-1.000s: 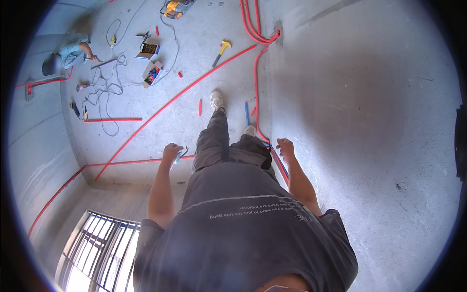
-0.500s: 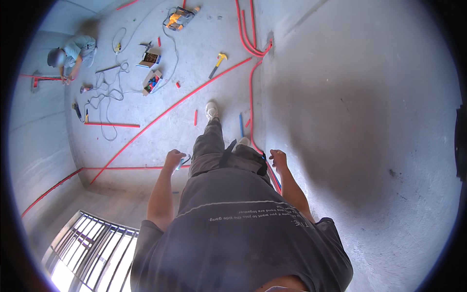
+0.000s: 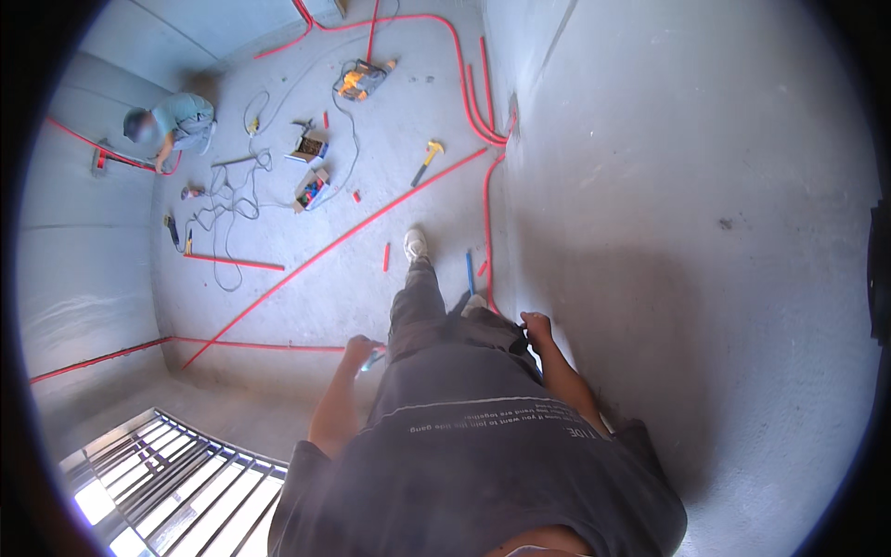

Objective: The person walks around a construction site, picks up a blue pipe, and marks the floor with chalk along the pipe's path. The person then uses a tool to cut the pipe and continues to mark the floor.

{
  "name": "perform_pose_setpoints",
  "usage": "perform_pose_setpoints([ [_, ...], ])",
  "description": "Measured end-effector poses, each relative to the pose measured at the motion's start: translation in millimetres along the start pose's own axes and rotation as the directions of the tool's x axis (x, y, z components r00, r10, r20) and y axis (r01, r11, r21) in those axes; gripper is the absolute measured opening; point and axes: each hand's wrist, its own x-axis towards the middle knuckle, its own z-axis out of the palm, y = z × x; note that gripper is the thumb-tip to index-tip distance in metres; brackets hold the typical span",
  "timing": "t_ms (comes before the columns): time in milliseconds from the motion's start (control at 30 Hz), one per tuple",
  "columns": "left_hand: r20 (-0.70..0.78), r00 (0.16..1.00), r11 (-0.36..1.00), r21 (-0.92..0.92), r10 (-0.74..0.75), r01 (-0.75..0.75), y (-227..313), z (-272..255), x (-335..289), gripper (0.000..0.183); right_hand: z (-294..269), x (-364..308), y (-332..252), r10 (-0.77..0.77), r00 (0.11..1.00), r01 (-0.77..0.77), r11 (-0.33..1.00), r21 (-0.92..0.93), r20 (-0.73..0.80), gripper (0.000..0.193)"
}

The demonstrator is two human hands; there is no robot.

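Held a small light-blue tool [image 3: 373,360] in the left grip [image 3: 356,351], fingers pinched around it, just left of the left thigh. Noticed the visible end poking out on the right side of the fist; judged its long axis to slant from near left to far right, though too small and blurred to settle which end led. Had the right grip [image 3: 536,327] beside the right hip, fingers curled inward, with a bare grey wall [image 3: 668,186] to the right; could not tell whether it was pressed together on something or held nothing.

Stood on a grey concrete floor [image 3: 316,306], left white shoe [image 3: 415,244] set farther forward. Saw a short straight red pipe [image 3: 386,257] just left of that shoe, pointing near to far, and a short straight blue pipe [image 3: 470,271] to the right, lying much the same way. Beyond, saw a long straight red pipe [image 3: 371,219] crossing the floor from near left to far right, then a yellow-headed hammer [image 3: 426,165] with its head toward the far right and its dark handle toward the near left. Saw two open cardboard boxes [image 3: 299,189] of small parts farther left, an orange-and-black power tool [image 3: 360,84] past them, and a crouching co-worker [image 3: 186,113] in a pale teal top at the far left wall.
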Motion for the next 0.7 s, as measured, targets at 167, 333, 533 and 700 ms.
perform_pose_setpoints([
  [167,-0.079,0.976,0.964,0.189,0.203,-0.185,-72,15,11,0.030,17,31,33,-0.158,0.987,0.161,0.976,-0.150,0.030,0.022],
  [333,0.026,0.943,0.824,0.478,0.332,-0.304,-72,19,-14,0.033,17,69,51,-0.300,0.950,0.313,0.901,-0.300,0.090,0.023],
  [533,0.011,0.982,0.884,0.435,0.187,-0.173,-72,0,-28,0.024,27,18,13,-0.135,0.988,0.145,0.980,-0.134,0.080,0.026],
  [700,0.077,0.967,0.917,0.305,0.245,-0.256,-64,-19,-13,0.026,25,7,22,-0.067,0.997,0.072,0.990,-0.119,0.047,0.028],
])
